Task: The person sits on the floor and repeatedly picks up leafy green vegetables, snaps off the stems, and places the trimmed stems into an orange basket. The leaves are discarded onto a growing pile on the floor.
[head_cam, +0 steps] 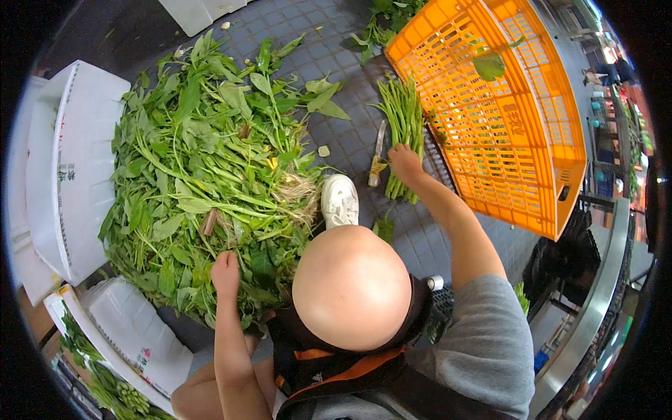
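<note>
My right hand [406,164] rests on a bundle of trimmed green stems [403,115] lying on the dark tiled floor; whether the fingers grip it, I cannot tell. Just left of the bundle lies a knife [378,155] with a curved blade and a yellowish handle. A big heap of leafy green vegetables [210,152], some with pale roots, spreads over the floor to the left. At the heap's near edge is my left hand [226,268], its fingers curled down and their tips hidden.
An orange plastic crate [488,110] stands tilted at the right with some leaves inside. White foam boxes [86,173] line the left side. My white shoe [340,199] is between the heap and the knife. More greens [380,31] lie at the top, and a metal rail [593,315] curves along the right.
</note>
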Demonstrator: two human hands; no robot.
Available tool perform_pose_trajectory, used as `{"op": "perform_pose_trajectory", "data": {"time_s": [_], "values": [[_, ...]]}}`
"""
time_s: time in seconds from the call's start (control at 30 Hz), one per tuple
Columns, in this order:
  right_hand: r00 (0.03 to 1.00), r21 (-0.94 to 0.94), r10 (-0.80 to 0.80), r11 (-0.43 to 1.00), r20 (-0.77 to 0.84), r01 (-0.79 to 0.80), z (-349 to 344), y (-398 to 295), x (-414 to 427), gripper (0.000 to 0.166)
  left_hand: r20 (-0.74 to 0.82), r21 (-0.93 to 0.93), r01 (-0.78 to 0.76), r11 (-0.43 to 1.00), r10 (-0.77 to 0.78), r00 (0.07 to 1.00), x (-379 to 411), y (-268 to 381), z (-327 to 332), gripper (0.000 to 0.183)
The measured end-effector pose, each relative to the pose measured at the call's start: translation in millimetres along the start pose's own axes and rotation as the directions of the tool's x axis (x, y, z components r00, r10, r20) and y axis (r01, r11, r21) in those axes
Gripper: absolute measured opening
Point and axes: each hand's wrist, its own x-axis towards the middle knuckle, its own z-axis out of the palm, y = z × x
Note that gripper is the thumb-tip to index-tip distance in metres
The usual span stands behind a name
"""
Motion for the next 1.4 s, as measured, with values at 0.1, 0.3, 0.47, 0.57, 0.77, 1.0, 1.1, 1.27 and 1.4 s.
{"op": "perform_pose_trajectory", "data": {"time_s": [0.1, 0.3, 0.47, 0.57, 0.77, 1.0, 1.1, 1.27, 1.4], "values": [[0.956, -0.111, -0.244, 0.958, 0.164, 0.263, 3, -7, -3, 0.014, -0.036, 0.023, -0.077, 0.997, 0.077, 0.996, 5, -9, 5, 0.025], [0.982, 0.154, 0.064, 0.984, 0.178, -0.092, 14, -16, -3, 0.011, -0.049, 0.075, -0.138, 0.988, 0.142, 0.989, -3, 9, -4, 0.027], [0.971, 0.832, 0.206, 0.512, 0.124, -0.214, -83, -114, 57, 0.021, -0.069, 0.272, -0.219, 0.937, 0.246, 0.967, -10, 0, 8, 0.024], [0.658, 0.929, -0.706, -0.002, 0.261, -0.370, -185, -230, 56, 0.046, 0.098, 0.549, -0.283, 0.786, 0.276, 0.956, -21, 5, 22, 0.028], [0.823, 0.371, -0.541, 0.810, 0.174, 0.454, -72, -313, 92, 0.048, 0.248, 0.509, -0.277, 0.815, 0.169, 0.954, -37, 16, 23, 0.049], [0.726, 0.780, -0.558, 0.624, 0.401, 0.049, -97, -314, 90, 0.035, -0.285, 0.097, -0.313, 0.945, 0.328, 0.901, -23, 21, -1, 0.039], [0.820, 0.578, -0.509, 0.763, 0.263, 0.288, -82, -309, 87, 0.042, -0.203, -0.128, -0.232, 0.964, 0.204, 0.958, -13, 44, -18, 0.033], [0.766, 0.619, -0.486, 0.771, 0.421, 0.149, -84, -320, 79, 0.055, -0.138, 0.056, -0.366, 0.929, 0.371, 0.918, 8, 49, -11, 0.030], [0.824, 0.688, -0.475, 0.710, 0.309, 0.152, -71, -317, 81, 0.060, -0.203, 0.266, -0.313, 0.912, 0.370, 0.907, 29, 57, 2, 0.034]]}}
